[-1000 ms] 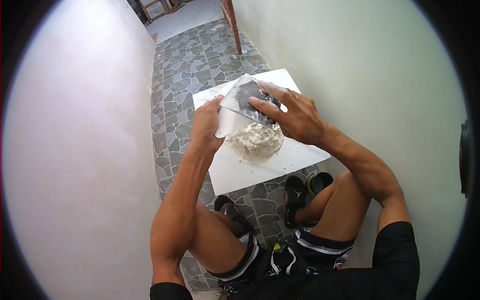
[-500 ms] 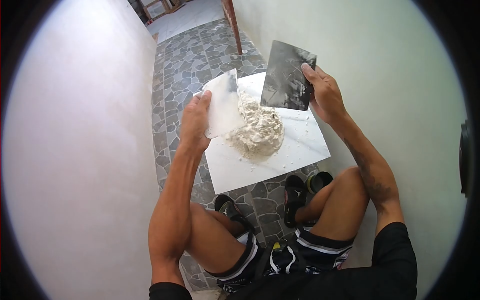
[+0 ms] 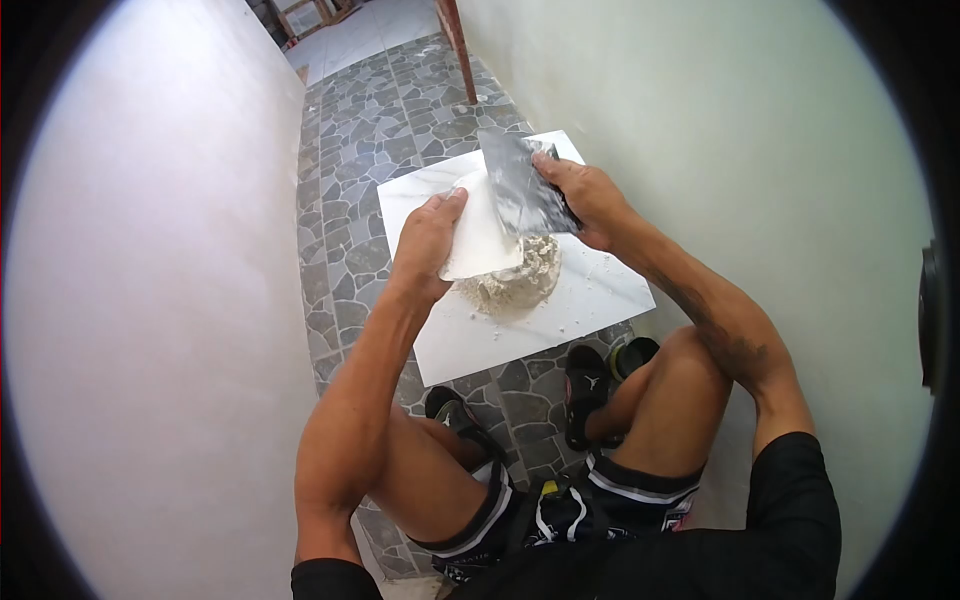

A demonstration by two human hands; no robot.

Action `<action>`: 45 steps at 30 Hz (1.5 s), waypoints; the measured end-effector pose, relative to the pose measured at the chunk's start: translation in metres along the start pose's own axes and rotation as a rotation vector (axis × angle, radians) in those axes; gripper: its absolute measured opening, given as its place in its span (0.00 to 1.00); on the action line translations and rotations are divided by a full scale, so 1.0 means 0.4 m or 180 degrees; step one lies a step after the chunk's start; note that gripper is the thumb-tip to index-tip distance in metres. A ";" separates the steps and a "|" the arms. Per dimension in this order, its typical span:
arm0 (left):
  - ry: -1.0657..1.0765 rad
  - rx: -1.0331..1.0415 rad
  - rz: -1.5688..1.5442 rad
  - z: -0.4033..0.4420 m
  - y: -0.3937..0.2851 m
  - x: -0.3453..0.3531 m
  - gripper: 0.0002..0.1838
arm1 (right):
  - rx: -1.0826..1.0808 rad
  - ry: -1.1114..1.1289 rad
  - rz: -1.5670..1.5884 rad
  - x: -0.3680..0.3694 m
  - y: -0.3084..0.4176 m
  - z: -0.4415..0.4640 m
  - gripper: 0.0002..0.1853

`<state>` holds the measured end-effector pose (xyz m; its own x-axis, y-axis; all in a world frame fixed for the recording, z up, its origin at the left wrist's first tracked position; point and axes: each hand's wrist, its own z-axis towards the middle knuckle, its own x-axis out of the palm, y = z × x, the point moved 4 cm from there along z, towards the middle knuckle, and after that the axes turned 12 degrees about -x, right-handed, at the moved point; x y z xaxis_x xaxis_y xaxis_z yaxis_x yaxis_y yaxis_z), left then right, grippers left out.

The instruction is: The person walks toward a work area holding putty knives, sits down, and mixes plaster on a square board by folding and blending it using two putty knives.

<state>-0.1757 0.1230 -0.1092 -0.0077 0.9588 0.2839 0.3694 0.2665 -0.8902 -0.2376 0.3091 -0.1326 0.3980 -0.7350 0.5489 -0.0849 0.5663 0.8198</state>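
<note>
My left hand point(image 3: 430, 235) grips a thin plate coated in white powder point(image 3: 482, 235), thumb on its upper face. My right hand point(image 3: 590, 200) holds a dark, powder-smeared flat plate point(image 3: 525, 185) by its right edge, tilted. The dark plate's left edge overlaps the white one; whether they touch is hard to tell. Beneath both lies a heap of crumbly off-white powder point(image 3: 515, 290), partly hidden by the plates. It rests on a white marbled board point(image 3: 460, 345) with small crumbs scattered around.
My feet in dark sandals point(image 3: 586, 395) stand just in front of the board, with a round dark container point(image 3: 632, 357) by the right one. Walls run along both sides of the stone-patterned floor point(image 3: 350, 150). A reddish-brown leg point(image 3: 458, 50) stands beyond the board.
The dark plate came away to the upper right, then moved back left and down to the white plate. My left hand has shifted slightly right since the middle frame. Both hands keep their plates.
</note>
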 end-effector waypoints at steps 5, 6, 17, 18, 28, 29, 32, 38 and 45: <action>-0.0295 0.0151 -0.0107 0.020 -0.021 -0.070 0.18 | 0.0560 0.0137 -0.0675 -0.016 -0.002 -0.056 0.18; -0.0247 0.0208 -0.0118 0.027 -0.026 -0.086 0.18 | 0.0619 0.0168 -0.0918 -0.027 0.009 -0.064 0.18; -0.1716 0.1089 0.1056 -0.004 -0.108 -0.166 0.16 | -0.2783 0.1364 -0.4874 0.120 0.196 -0.198 0.07; -0.1784 0.1052 0.1120 -0.007 -0.107 -0.162 0.17 | -0.2799 0.1668 -0.5095 0.143 0.175 -0.212 0.06; -0.1979 0.1045 0.1454 -0.042 -0.117 -0.136 0.15 | -0.3551 0.2639 -0.5540 0.199 0.067 -0.236 0.06; -0.2006 0.1023 0.1526 -0.045 -0.120 -0.137 0.16 | -0.3554 0.2651 -0.5533 0.198 0.063 -0.233 0.06; -0.2016 0.0922 0.1656 -0.052 -0.118 -0.155 0.18 | -0.3575 0.2685 -0.5493 0.199 0.052 -0.225 0.06; -0.1966 0.0837 0.1791 -0.046 -0.114 -0.177 0.21 | -0.3601 0.2689 -0.5400 0.203 0.036 -0.204 0.05; -0.1603 0.0793 0.2184 -0.086 -0.103 -0.104 0.17 | -0.3509 0.2310 -0.5599 0.145 0.021 -0.113 0.04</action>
<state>-0.1587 0.0686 -0.0721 -0.2888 0.8289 -0.4792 0.2302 -0.4257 -0.8751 -0.1738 0.2880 -0.1014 -0.3355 -0.5143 -0.7893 0.9416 -0.2101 -0.2633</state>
